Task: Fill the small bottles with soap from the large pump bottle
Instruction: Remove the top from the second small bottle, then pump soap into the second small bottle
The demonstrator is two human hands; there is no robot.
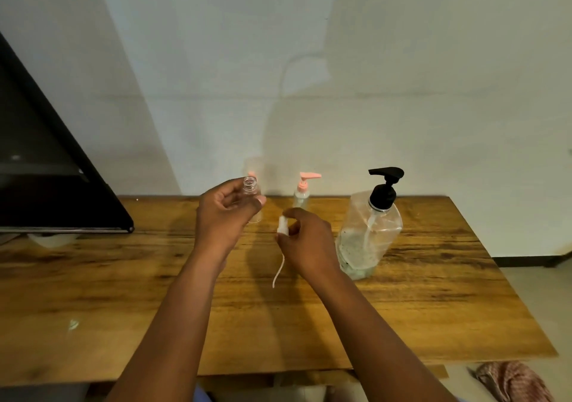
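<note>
A wide wooden desk (402, 308) with a dark streaked grain carries everything, running beneath both forearms and out past each hand. Left of the left hand, a large black flat panel (46, 160) leans at the desk's far corner.

Just right of the right hand stands the large clear plastic pump bottle (368, 234) with a black pump head, its walls dented and a low pool of pale greenish soap at the bottom; the spout points toward the hands.

Beyond the right hand, near the wall, a small clear bottle with a pink pump top (302, 192) stands upright on the desk. A second pink pump tip (252, 175) peeks out just behind the left hand's bottle; its body is mostly hidden.

The left hand (226, 216) is raised above the desk, fingers and thumb curled round a small clear empty bottle (250, 188), whose open threaded neck points up with no cap on it.

The right hand (305, 240), slightly lower and just beside the left, pinches a small white pump cap (283, 226) between thumb and fingertips. A thin white dip tube (278, 271) hangs down from the cap, curving toward the desk below the hand.

Far below and right of the right hand, a pinkish checked cloth (513, 380) lies on the floor past the desk's edge.
</note>
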